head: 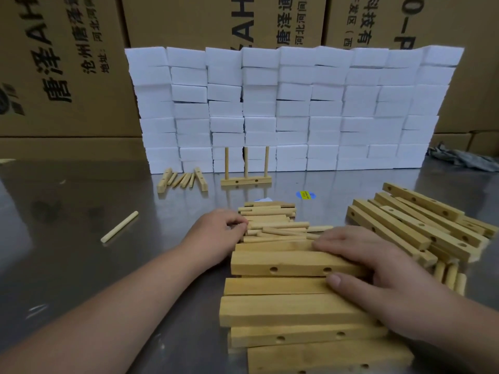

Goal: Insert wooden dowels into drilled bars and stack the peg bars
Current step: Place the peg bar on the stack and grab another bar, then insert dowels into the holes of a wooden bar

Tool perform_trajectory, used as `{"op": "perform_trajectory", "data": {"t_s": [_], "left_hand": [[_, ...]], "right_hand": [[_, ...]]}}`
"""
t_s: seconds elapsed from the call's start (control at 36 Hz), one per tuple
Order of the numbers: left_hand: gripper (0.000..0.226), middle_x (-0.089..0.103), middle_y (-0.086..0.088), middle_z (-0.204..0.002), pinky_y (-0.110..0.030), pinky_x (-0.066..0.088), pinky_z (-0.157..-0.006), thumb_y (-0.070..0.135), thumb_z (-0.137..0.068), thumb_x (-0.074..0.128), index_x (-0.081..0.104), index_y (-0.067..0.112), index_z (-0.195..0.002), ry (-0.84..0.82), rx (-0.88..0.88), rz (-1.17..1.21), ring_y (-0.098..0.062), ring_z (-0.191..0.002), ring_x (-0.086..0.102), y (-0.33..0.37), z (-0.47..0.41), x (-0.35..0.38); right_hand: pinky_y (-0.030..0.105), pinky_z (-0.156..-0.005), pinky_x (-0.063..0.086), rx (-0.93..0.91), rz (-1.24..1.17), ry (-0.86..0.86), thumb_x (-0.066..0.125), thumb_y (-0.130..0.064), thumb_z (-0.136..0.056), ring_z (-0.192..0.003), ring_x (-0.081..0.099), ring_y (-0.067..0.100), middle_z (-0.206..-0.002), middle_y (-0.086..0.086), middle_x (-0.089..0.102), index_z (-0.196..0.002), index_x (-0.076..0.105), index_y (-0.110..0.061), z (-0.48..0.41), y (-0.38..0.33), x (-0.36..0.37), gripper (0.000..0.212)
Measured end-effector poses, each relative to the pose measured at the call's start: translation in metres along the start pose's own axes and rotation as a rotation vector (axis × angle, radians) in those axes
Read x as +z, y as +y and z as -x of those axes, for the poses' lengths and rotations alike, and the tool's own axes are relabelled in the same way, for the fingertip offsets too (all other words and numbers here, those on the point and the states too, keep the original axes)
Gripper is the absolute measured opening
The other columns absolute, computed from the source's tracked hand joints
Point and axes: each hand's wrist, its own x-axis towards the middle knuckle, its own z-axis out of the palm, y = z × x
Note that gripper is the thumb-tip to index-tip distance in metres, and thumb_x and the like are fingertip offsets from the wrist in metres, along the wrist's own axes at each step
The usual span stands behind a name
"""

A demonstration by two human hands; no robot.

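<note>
Bars first: pale, square-edged drilled wooden bars (283, 265) stacked crosswise on the steel counter (67, 198), right hand (378, 260) spread flat on the top one, fingers straight, gripping nothing. Just beyond, smooth round wooden dowels (278, 225) lie left-to-right, ends toward the nearer left hand (218, 228); its fingers curl there, hold unclear. Farther back, a three-peg bar (246, 181) stands upright.

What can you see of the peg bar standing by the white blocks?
The peg bar is pale wood: a short bar lying flat on the metal table, with three round dowels standing upright from its top, evenly spaced. Two drilled holes show in its front face. It stands just in front of the white block wall.
</note>
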Motion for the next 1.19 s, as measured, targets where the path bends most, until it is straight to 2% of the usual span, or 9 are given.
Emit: {"op": "perform_trajectory", "data": {"t_s": [0.11,0.25,0.33,0.42,0.56,0.78,0.94,1.11,1.19], "left_hand": [[0.019,0.052,0.021,-0.094,-0.024,0.039,-0.073,0.026,-0.089,0.056,0.062,0.04,-0.076,0.001,-0.009,0.018,-0.003,-0.087,0.049,0.0,0.0,0.0],[0.029,0.06,0.019,-0.082,-0.018,0.04,-0.066,0.025,-0.083,0.063,0.063,0.04,-0.057,0.069,-0.016,0.119,0.0,-0.08,0.055,0.001,0.001,-0.002],[0.023,0.06,0.022,-0.081,-0.013,0.036,-0.061,0.026,-0.086,0.06,0.061,0.038,-0.066,0.108,-0.027,0.081,0.004,-0.078,0.053,-0.001,0.0,-0.002],[0.015,0.061,0.02,-0.089,-0.019,0.039,-0.068,0.031,-0.088,0.058,0.061,0.04,-0.076,0.055,-0.025,0.067,0.002,-0.084,0.054,0.0,0.001,-0.002],[0.011,0.049,0.019,-0.089,-0.019,0.034,-0.064,0.034,-0.087,0.058,0.06,0.041,-0.079,0.053,0.004,-0.05,-0.001,-0.078,0.047,0.004,0.002,-0.002],[0.016,0.059,0.014,-0.079,-0.019,0.036,-0.059,0.026,-0.086,0.06,0.064,0.032,-0.071,0.11,-0.018,0.015,-0.003,-0.074,0.054,0.008,0.005,-0.003],[0.02,0.056,0.016,-0.092,-0.013,0.033,-0.067,0.034,-0.086,0.058,0.059,0.047,-0.072,-0.003,0.046,0.049,0.002,-0.085,0.05,0.012,0.009,-0.004],[0.015,0.056,0.015,-0.1,-0.014,0.035,-0.072,0.032,-0.085,0.062,0.062,0.043,-0.073,-0.045,0.009,0.094,-0.004,-0.095,0.051,0.02,0.01,-0.006],[0.012,0.051,0.021,-0.105,-0.019,0.033,-0.078,0.037,-0.083,0.063,0.062,0.043,-0.072,-0.022,-0.006,0.074,0.0,-0.096,0.045,0.03,0.008,-0.01]], "right_hand": [[0.008,-0.096,0.033,-0.036,-0.048,0.062,0.059,-0.051,-0.072,-0.115,0.047,-0.007,-0.116,-0.033,0.052,-0.097,0.066,-0.043,0.001,0.0,0.003,0.027],[0.003,-0.08,0.039,-0.036,-0.13,0.291,0.049,-0.052,-0.075,-0.099,0.056,-0.007,-0.105,-0.027,0.06,-0.109,0.055,-0.05,0.004,-0.005,0.005,0.035],[0.013,-0.07,0.045,0.054,-0.249,0.45,0.059,-0.053,-0.076,-0.088,0.057,-0.005,-0.093,-0.023,0.064,-0.096,0.059,-0.056,0.003,-0.01,0.006,0.02],[0.02,-0.067,0.037,0.142,-0.273,0.537,0.053,-0.042,-0.088,-0.081,0.056,-0.006,-0.083,-0.018,0.063,-0.083,0.064,-0.041,0.002,-0.008,0.005,0.012],[0.025,-0.064,0.033,0.294,-0.235,0.574,0.038,-0.027,-0.094,-0.078,0.05,-0.007,-0.083,-0.018,0.059,-0.076,0.059,-0.023,-0.002,0.0,0.004,0.027],[0.024,-0.068,0.038,0.383,-0.343,0.569,0.05,-0.028,-0.087,-0.083,0.053,0.002,-0.089,-0.011,0.057,-0.093,0.054,-0.036,-0.003,0.008,0.007,0.011],[0.015,-0.067,0.035,0.384,-0.328,0.562,0.055,-0.021,-0.089,-0.082,0.05,-0.016,-0.097,-0.025,0.051,-0.108,0.045,-0.046,-0.005,0.012,0.006,0.034],[0.028,-0.068,0.044,0.383,-0.233,0.517,0.057,-0.028,-0.083,-0.083,0.057,0.011,-0.091,-0.004,0.06,-0.087,0.053,-0.044,-0.006,0.014,0.006,0.017],[0.032,-0.07,0.048,0.406,-0.268,0.519,0.058,-0.028,-0.083,-0.076,0.06,0.007,-0.082,-0.006,0.064,-0.091,0.057,-0.041,-0.008,0.015,0.007,0.015]]}}
